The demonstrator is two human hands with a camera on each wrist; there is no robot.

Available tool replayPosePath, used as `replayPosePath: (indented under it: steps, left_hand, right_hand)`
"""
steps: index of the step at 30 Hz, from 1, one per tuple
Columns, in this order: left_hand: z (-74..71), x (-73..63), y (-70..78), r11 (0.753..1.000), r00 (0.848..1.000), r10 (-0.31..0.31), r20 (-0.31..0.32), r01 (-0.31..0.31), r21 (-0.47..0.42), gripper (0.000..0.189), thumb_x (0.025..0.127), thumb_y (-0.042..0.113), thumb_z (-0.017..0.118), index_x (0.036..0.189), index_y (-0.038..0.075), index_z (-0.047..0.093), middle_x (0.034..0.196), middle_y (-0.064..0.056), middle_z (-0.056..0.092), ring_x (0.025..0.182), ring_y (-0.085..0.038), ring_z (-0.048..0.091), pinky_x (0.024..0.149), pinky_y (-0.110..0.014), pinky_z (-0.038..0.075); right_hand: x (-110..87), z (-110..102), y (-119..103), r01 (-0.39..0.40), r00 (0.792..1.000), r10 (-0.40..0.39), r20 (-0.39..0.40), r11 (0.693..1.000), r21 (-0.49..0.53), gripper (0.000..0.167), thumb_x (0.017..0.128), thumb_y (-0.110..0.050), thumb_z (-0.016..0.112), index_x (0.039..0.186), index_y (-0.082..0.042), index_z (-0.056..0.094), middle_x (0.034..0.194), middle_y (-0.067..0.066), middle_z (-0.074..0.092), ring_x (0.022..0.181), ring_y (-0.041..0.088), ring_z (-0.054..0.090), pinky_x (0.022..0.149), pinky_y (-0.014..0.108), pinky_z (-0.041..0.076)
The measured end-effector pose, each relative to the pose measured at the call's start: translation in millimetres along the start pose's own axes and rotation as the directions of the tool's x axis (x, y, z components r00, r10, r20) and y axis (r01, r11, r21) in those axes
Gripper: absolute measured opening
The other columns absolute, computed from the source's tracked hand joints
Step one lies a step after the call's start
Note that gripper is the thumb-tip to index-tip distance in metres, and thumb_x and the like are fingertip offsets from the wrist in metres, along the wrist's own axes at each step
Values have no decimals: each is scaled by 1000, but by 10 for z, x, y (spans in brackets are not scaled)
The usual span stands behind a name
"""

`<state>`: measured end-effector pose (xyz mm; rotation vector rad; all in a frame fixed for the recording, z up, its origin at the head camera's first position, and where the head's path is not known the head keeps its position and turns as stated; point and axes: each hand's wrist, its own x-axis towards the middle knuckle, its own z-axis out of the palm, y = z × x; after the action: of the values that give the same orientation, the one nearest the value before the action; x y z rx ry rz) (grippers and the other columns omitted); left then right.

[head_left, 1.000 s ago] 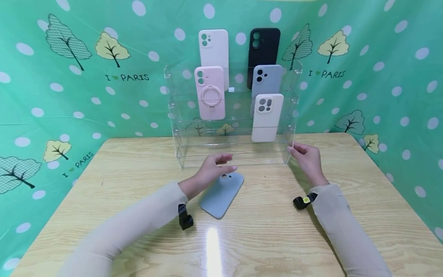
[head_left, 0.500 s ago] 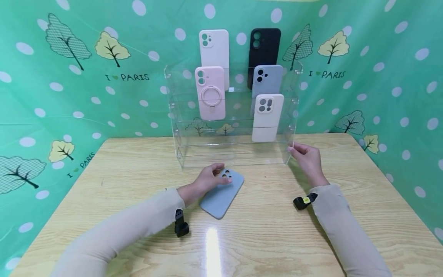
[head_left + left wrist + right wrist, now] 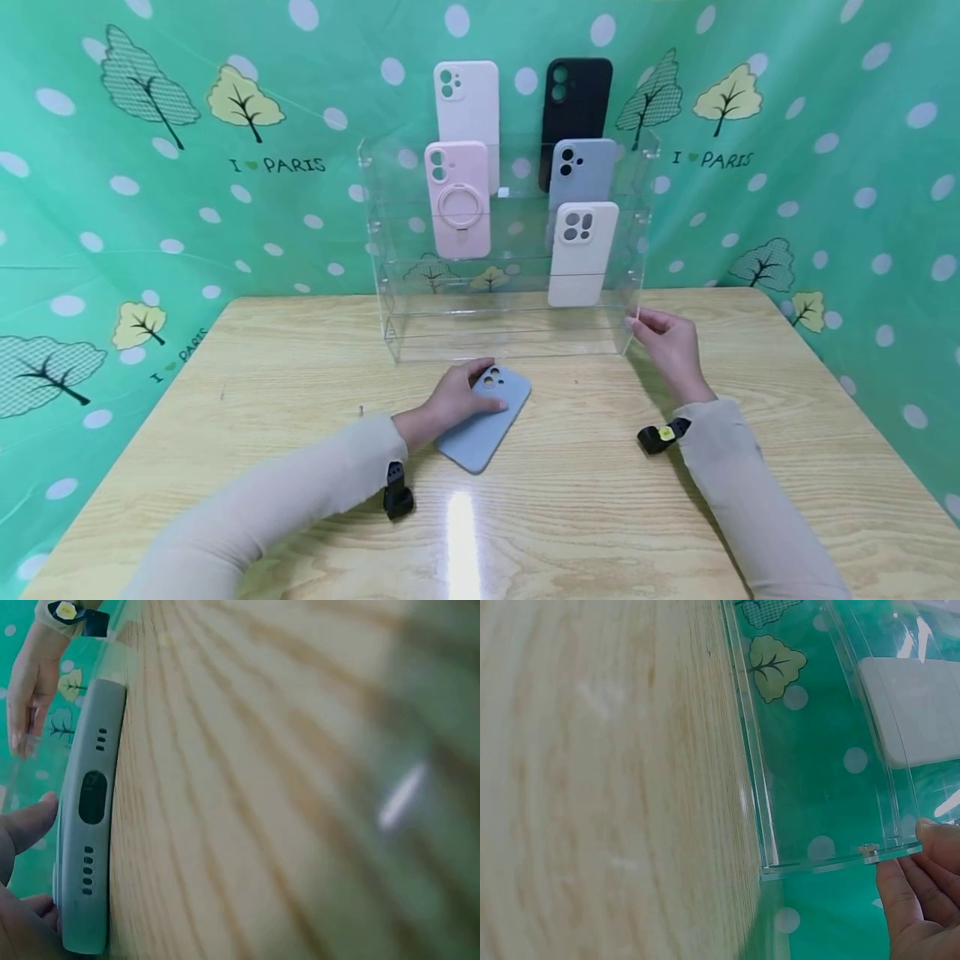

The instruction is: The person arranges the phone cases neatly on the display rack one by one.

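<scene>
A light blue phone case [image 3: 471, 435] lies flat on the table, its camera cutouts toward the rack. My left hand [image 3: 454, 398] is over its upper left part, fingers by the far left edge. In the left wrist view, the case's bottom edge [image 3: 93, 862] shows a port cutout, and the thumb [image 3: 34, 823] stands a little off the back; whether the fingertips touch is unclear. My right hand [image 3: 670, 348] pinches the right side panel of a clear acrylic display rack [image 3: 472, 346]. The thumb [image 3: 939, 841] lies on one side of the panel, fingers on the other.
On the rack stand a white case [image 3: 468, 104], a black case [image 3: 577, 100], a pink case with a ring [image 3: 459, 225], a grey-blue case [image 3: 585, 171] and a cream-white case [image 3: 577, 275]. Behind hangs a green patterned cloth [image 3: 300, 242]. The wooden table [image 3: 577, 500] extends toward me.
My left hand has come down toward the light blue phone case, its thumb shifting nearer and across the back. The right hand stays at the rack's side, and the phone case has not moved.
</scene>
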<state>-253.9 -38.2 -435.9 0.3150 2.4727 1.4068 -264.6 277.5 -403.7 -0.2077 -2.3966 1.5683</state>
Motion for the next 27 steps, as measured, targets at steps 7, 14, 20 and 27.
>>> replayPosePath:
  steps: [7, 14, 20, 27]
  left_hand:
    - [27, -22, -4, 986, 997, 80, 14, -81, 147, 79, 74, 20, 81, 140, 4, 41, 139, -13, 48, 126, -27, 46, 104, -40, 42]
    - [44, -45, 48, 924, 986, 166, 23, -164, 344, 79, 75, 26, 81, 139, 1, 43, 141, -15, 46, 125, -31, 42, 102, -40, 42]
    - [8, -58, 136, 910, 979, 166, 116, -198, 364, 86, 74, 24, 82, 142, 0, 36, 136, -22, 43, 117, -31, 47, 96, -40, 46]
    - [-138, 31, 224, 944, 983, 29, 184, -87, 317, 73, 78, 24, 78, 137, -2, 44, 127, -17, 54, 101, -22, 56, 87, -34, 51]
  right_hand:
    - [-7, -10, -13, -5, 1000, 5, 11, 1000, -10, 41, 92, -28, 61, 121, 0, 61, 120, 22, 61, 82, -11, 56, 72, 6, 48]
    - [-12, -14, -4, 8, 1000, -8, 9, 1000, -6, 40, 92, -27, 62, 121, 1, 61, 119, 21, 62, 83, -10, 56, 72, 6, 48]
    - [-7, -3, 17, 2, 1000, -2, 3, 1000, -16, 38, 92, -26, 62, 120, 0, 62, 111, 13, 65, 84, -6, 57, 72, 7, 49]
    - [-11, 5, 13, -4, 1000, 4, 0, 1000, -27, 38, 93, -26, 61, 121, 0, 62, 115, 19, 63, 84, -6, 56, 71, 6, 49]
